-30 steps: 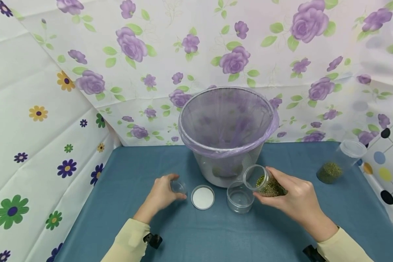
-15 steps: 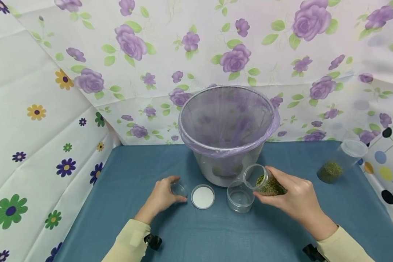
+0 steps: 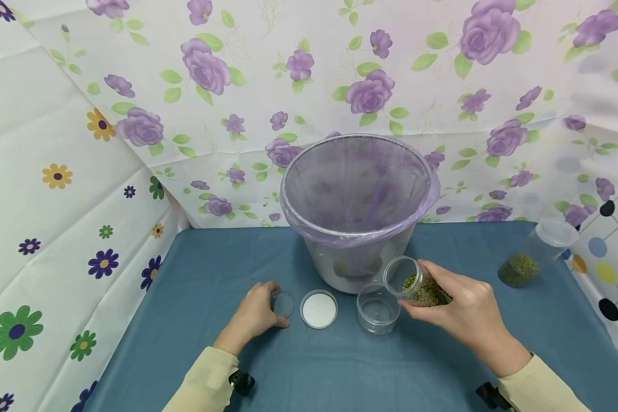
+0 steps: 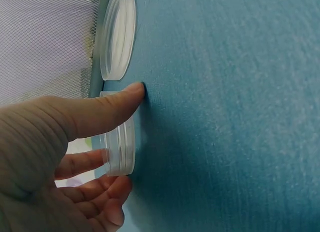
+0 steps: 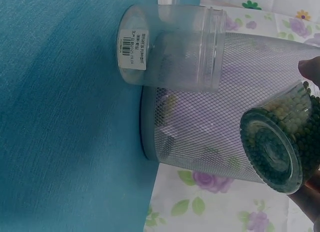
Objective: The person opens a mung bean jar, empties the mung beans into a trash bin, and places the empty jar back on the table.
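Head view: the right hand (image 3: 463,317) grips a tilted jar of beans (image 3: 417,284), its mouth above the empty jar (image 3: 377,309) at the bin's (image 3: 357,206) six o'clock. Left hand (image 3: 254,313) pinches a small lid (image 3: 282,304) at nine o'clock of the white lid (image 3: 319,309).

Left wrist view: thumb and fingers (image 4: 82,163) hold the small lid (image 4: 121,147) on the cloth (image 4: 225,117).

Right wrist view: beans fill the jar's (image 5: 280,147) base.

The table (image 3: 195,269) is covered in plain teal-blue cloth, and the backdrop (image 3: 247,68) is white with purple roses and green leaves. The mesh bin (image 3: 357,194) is silver-grey with a pale purple liner, the clear jar (image 3: 417,286) holds green beans, the lid (image 3: 319,310) is white, and the sleeves (image 3: 206,383) are pale yellow.
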A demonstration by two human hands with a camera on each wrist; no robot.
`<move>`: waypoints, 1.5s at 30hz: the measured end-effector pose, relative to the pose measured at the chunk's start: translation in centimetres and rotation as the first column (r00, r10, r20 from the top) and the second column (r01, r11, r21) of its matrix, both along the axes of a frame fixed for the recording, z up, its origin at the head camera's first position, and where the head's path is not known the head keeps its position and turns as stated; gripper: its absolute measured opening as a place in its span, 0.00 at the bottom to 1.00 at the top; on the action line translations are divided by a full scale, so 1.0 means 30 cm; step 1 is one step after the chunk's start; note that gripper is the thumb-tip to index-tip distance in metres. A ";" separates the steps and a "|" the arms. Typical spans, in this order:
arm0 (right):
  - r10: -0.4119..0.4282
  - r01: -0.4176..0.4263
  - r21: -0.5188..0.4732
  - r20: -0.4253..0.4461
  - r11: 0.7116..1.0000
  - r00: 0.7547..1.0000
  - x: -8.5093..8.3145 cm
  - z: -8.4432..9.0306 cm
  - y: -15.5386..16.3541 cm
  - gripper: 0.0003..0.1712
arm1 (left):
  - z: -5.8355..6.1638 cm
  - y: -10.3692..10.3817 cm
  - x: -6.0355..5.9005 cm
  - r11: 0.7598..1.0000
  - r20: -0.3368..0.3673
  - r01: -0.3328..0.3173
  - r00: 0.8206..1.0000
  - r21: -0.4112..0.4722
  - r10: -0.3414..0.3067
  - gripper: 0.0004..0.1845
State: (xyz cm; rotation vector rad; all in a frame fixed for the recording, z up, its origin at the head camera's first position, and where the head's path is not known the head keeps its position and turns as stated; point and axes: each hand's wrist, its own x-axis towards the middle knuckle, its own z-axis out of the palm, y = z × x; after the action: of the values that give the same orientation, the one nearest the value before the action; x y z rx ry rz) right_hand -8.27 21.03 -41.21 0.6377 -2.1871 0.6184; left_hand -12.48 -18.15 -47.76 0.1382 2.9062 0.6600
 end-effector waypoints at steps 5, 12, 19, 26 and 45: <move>-0.007 0.007 -0.001 0.019 1.000 1.000 0.004 0.008 0.001 0.47 | 0.015 -0.005 0.001 1.000 0.023 0.004 1.000 -0.017 -0.003 0.44; 0.010 -0.009 -0.068 0.005 0.998 1.000 0.002 0.024 -0.003 0.47 | 0.113 -0.023 -0.018 0.997 -0.018 -0.064 0.998 -0.032 0.064 0.38; 0.035 -0.040 -0.171 -0.032 0.984 0.999 -0.002 0.056 0.004 0.45 | 0.308 -0.030 -0.076 0.994 -0.190 -0.098 0.976 0.054 0.106 0.24; 0.036 -0.046 -0.252 -0.046 0.967 0.998 0.002 0.101 0.011 0.45 | 0.472 0.005 -0.122 0.978 -0.403 -0.059 0.905 0.201 0.137 0.17; -0.090 0.058 -0.313 -0.087 0.948 0.992 -0.037 0.244 0.081 0.42 | 0.689 0.175 -0.185 0.942 -0.408 -0.057 0.892 0.330 0.197 0.22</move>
State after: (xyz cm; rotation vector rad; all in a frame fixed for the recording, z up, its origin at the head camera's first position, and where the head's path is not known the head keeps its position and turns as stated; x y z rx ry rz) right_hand -9.39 23.45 -33.88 0.4088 -1.9561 0.8501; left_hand -18.02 -12.90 -27.10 0.1462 3.2282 1.2596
